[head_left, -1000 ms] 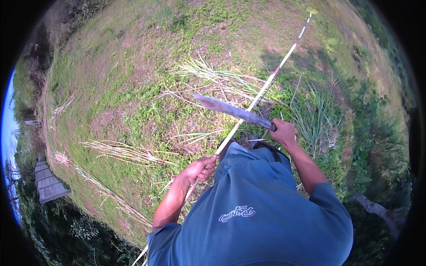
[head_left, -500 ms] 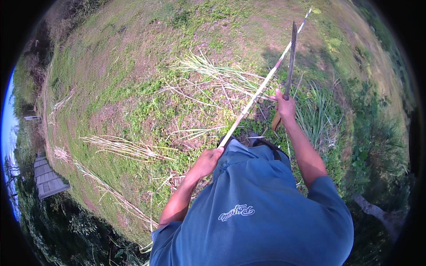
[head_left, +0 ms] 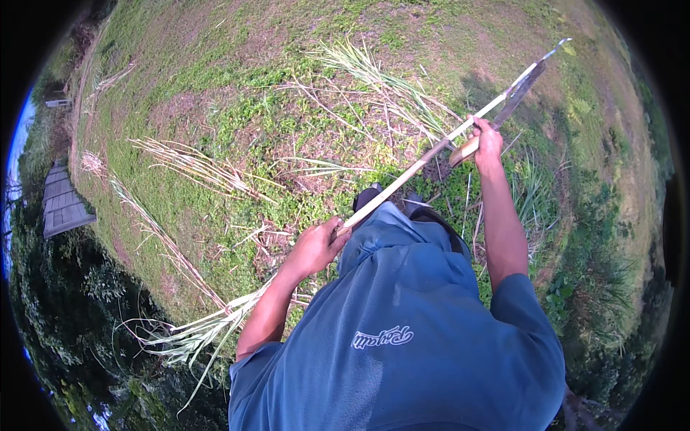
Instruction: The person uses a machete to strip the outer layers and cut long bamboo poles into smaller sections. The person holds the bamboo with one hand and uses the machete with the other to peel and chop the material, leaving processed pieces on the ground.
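Observation:
A long, pale cane stalk [head_left: 406, 176] runs slantwise from my lap up to the far right. Closed around its near part is my left hand [head_left: 316, 244]. My right hand [head_left: 489, 140] grips a machete [head_left: 519, 98] with a brown handle, and its thumb and forefinger rest against the stalk. The dark blade lies alongside the far part of the stalk, pointing away. Long green leaves [head_left: 198, 336] spread out behind my left forearm; whether they belong to the held stalk is hidden by my arm.
Cut stalks and leaves lie in a pile [head_left: 388, 82] ahead, with a bundle of dry stalks [head_left: 205, 171] to the left and a long row [head_left: 169, 248] farther left. Green blades of grass [head_left: 532, 188] stand on the right. A grey slatted structure [head_left: 63, 201] is at the far left.
My right hand has come up against the stalk, and the blade has swung from nearly upright to lie along it. The stalk's far end has shifted right. Green leaves now show by my left arm.

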`<state>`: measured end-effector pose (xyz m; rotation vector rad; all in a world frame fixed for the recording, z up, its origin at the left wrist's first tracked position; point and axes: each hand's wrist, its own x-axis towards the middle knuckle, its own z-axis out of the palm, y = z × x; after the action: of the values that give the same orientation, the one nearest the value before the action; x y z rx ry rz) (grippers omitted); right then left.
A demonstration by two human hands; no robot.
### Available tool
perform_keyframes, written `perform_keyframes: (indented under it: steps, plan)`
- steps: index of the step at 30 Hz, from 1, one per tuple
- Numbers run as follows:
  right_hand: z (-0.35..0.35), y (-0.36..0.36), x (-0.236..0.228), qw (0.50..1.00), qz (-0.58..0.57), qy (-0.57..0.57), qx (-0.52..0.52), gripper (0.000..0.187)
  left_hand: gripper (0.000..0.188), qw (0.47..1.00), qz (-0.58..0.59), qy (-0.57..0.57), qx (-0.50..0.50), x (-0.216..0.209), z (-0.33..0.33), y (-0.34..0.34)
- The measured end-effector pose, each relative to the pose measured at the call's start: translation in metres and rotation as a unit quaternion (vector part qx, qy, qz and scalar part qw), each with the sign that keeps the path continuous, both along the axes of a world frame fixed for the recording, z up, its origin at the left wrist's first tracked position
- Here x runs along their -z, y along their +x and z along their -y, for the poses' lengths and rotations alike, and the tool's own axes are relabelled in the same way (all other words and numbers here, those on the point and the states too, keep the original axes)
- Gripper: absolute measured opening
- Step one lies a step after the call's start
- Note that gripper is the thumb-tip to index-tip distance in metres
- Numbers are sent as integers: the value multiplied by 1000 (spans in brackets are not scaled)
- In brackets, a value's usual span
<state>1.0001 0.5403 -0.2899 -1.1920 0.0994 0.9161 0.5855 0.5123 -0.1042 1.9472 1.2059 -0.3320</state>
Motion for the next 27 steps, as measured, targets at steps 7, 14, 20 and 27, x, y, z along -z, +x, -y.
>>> perform_keyframes:
  steps: [7,14,20,27]
  plan:
    - [7,77,10,988,112,-105,6,13,30,998,-1,31,-59,0,25,-52]
    - [98,-75,-91,689,578,-339,-275,16,17,965,58,254,13,9,15,41]
    - [148,-99,-110,636,644,-235,-355,18,15,941,54,327,60,23,6,49]
    - [155,-42,-46,695,515,-468,-183,21,22,933,61,341,93,25,1,29]
